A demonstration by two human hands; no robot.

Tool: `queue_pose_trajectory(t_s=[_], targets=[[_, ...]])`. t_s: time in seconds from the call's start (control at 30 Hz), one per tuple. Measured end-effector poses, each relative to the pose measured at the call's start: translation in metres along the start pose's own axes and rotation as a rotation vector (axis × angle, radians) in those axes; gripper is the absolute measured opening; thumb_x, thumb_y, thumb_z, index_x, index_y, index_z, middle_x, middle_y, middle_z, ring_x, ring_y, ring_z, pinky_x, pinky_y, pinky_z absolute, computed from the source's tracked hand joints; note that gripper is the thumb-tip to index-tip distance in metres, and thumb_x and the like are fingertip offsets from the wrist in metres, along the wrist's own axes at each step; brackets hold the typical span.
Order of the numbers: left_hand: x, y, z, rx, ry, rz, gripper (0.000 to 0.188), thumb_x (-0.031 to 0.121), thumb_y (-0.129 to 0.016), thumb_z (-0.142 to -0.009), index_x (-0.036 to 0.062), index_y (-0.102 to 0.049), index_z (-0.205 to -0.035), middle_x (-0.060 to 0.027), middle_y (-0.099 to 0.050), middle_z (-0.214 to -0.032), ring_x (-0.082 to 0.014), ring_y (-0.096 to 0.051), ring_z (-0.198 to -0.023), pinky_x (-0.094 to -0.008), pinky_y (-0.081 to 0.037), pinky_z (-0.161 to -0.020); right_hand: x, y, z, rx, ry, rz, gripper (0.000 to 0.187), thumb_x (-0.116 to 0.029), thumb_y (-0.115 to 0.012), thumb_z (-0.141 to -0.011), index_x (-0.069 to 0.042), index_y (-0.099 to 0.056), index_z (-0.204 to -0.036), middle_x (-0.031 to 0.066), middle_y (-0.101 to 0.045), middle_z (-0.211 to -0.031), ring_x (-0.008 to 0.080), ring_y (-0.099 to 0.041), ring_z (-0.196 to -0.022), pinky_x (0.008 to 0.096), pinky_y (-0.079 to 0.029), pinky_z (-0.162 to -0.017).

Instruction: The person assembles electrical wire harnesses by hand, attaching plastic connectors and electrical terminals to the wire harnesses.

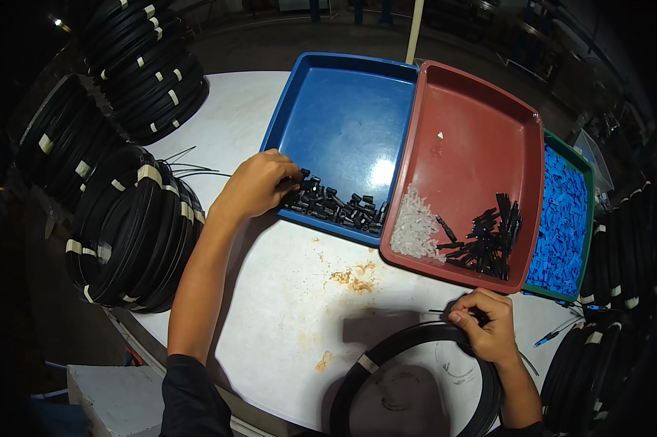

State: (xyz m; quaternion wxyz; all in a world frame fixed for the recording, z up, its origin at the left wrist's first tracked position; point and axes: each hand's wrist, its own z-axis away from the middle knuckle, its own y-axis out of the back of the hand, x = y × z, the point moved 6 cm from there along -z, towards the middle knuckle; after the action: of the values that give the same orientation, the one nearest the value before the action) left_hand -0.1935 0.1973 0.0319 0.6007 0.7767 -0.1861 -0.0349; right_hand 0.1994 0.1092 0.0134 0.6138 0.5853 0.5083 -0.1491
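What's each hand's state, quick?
Left hand: at black pieces in blue tray; grip can't be told.
Right hand: closed, holding black cable.

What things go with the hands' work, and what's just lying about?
Probably part of the job:
- left hand, at small black parts in the blue tray
- right hand, pinching a thin black cable by the black coil
- red tray and green tray, both untouched
- tied coils on the left

Probably just lying about:
- brown smudges on the white table
- pale block, lower left
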Motion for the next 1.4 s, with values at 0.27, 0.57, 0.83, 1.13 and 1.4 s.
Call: queue_pose_trajectory(t_s=[0.27, 0.57, 0.83, 1.13, 1.4], targets=[[0.010, 0.004, 0.006, -0.175, 0.063, 0.080, 0.017, 0.005, -0.080, -0.079, 0.0044, -0.080, -0.096, -0.0093, -0.076, -0.095, -0.0272, -0.069, -0.091, -0.0389, -0.056, -0.084, 0.000, 0.002, -0.001, -0.009, -0.001, -0.001, 0.010, -0.007, -0.079, -0.085, 0.000, -0.073, -0.085, 0.0065, -0.067, -0.074, 0.0119, -0.054, -0.058, 0.0265, -0.041, -0.054], [0.023, 0.001, 0.005, -0.024, -0.176, 0.080, 0.019, 0.009, -0.082, -0.078, 0.0070, -0.081, -0.097, -0.0061, -0.074, -0.096, -0.0258, -0.068, -0.094, -0.0391, -0.056, -0.085, -0.001, 0.000, 0.000, -0.012, 0.009, -0.006, 0.007, -0.006, -0.078, -0.085, -0.001, -0.074, -0.085, 0.0070, -0.067, -0.075, 0.0124, -0.055, -0.058, 0.0270, -0.040, -0.054], [0.047, 0.015, 0.008, 0.111, 0.080, 0.391, 0.018, 0.003, -0.078, -0.083, 0.0019, -0.072, -0.100, -0.0079, -0.074, -0.094, -0.0205, -0.070, -0.083, -0.0350, -0.053, -0.075, 0.003, 0.004, 0.004, 0.062, 0.061, -0.054, 0.011, -0.010, -0.077, -0.088, 0.000, -0.074, -0.090, 0.0092, -0.069, -0.078, 0.0161, -0.060, -0.064, 0.0289, -0.045, -0.060], [0.199, -0.023, 0.018, 0.139, -0.048, 1.148, 0.020, 0.003, -0.077, -0.089, -0.0032, -0.076, -0.107, -0.0133, -0.077, -0.102, -0.0167, -0.074, -0.090, -0.0283, -0.059, -0.082, -0.010, 0.039, 0.022, 0.096, 0.117, 0.206, 0.006, -0.004, -0.067, -0.091, 0.001, -0.069, -0.094, 0.0136, -0.070, -0.084, 0.0239, -0.067, -0.071, 0.0353, -0.051, -0.069], [0.264, -0.054, 0.028, 0.024, -0.119, 1.025, 0.021, 0.011, -0.078, -0.088, 0.0006, -0.078, -0.106, -0.0125, -0.078, -0.098, -0.0170, -0.074, -0.082, -0.0297, -0.058, -0.076, 0.028, 0.034, 0.063, 0.307, -0.129, -0.177, 0.004, -0.001, -0.067, -0.092, 0.002, -0.068, -0.095, 0.0055, -0.065, -0.077, 0.0088, -0.053, -0.065, 0.0267, -0.043, -0.060]])
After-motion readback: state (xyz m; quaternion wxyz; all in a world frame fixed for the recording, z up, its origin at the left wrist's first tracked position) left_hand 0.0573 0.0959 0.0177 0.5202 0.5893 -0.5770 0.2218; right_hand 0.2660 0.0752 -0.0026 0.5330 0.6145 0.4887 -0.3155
